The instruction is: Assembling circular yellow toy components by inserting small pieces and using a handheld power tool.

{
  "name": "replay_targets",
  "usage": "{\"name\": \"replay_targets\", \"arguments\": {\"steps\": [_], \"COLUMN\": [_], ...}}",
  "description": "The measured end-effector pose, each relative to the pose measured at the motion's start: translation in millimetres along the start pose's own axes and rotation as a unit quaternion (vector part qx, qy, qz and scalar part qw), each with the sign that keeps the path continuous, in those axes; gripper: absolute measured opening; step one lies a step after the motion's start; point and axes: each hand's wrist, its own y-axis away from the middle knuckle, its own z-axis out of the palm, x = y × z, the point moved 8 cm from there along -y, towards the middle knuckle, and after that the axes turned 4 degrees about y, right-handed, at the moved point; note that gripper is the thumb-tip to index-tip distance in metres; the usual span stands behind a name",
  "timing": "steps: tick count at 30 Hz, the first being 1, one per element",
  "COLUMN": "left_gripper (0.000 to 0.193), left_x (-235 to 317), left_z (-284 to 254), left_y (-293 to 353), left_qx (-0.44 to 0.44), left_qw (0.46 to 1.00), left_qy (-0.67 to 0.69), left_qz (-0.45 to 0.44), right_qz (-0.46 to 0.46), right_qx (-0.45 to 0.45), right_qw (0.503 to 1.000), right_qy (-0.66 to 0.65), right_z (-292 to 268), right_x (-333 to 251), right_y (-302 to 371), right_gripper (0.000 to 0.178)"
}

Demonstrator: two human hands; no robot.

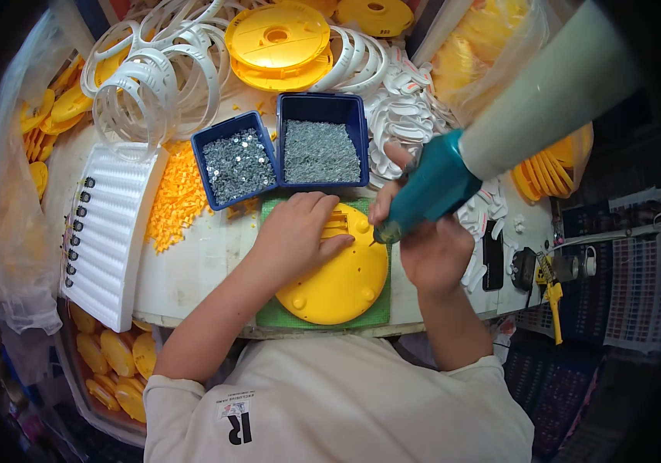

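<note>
A round yellow plastic housing (338, 289) lies on a green mat (269, 315), its face showing round bosses, small holes and a rectangular recess. My left hand (292, 231) holds it at its upper left, with the fingers over the far part and the thumb beside the recess. Closed around a teal electric screwdriver (442, 177), my right hand (435, 251) is just right of the housing. The tool tilts, with its tip by the housing's right side; I cannot tell whether it touches. A thick pale cylinder (546, 92) extends from its rear to the upper right.
Two blue bins hold screws (319, 150) and small metal parts (238, 166). Left of them are small orange pieces (175, 197) and a white ridged tray (114, 231). White rings (161, 77), yellow discs (276, 35) and white parts (404, 116) crowd behind; a phone (492, 256) lies right.
</note>
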Motion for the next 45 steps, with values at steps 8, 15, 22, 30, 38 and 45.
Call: {"name": "replay_targets", "arguments": {"steps": [8,15,22,30,38,45], "left_gripper": [0.065,0.065,0.065,0.062,0.041,0.038], "left_x": [-1.0,-2.9,-4.4,-5.1,-15.2,-17.7], "left_z": [-0.4,0.7,2.5,-1.7,8.5,14.0], "left_y": [3.2,1.8,1.7,1.1,-2.6,-4.3], "left_qx": [0.03,0.029,0.032,0.022,0.036,0.036], "left_qw": [0.999,0.999,0.999,0.999,0.997,0.997], "left_qy": [-0.017,-0.003,-0.009,0.006,-0.021,-0.032], "left_qz": [0.025,0.029,0.028,0.025,0.066,0.062], "right_qz": [-0.086,-0.06,-0.082,-0.038,0.026,0.019], "right_qx": [-0.034,-0.017,-0.052,-0.11,-0.214,-0.213], "right_qw": [0.992,0.997,0.995,0.991,0.976,0.976], "right_qy": [-0.087,-0.042,-0.01,-0.07,-0.019,-0.031], "right_z": [0.8,-0.3,4.7,35.4,78.7,85.7], "right_x": [21.5,48.9,43.8,2.6,48.8,57.7], "right_y": [23.7,30.0,30.6,36.0,46.7,54.3], "right_gripper": [0.099,0.096,0.095,0.089,0.071,0.066]}}
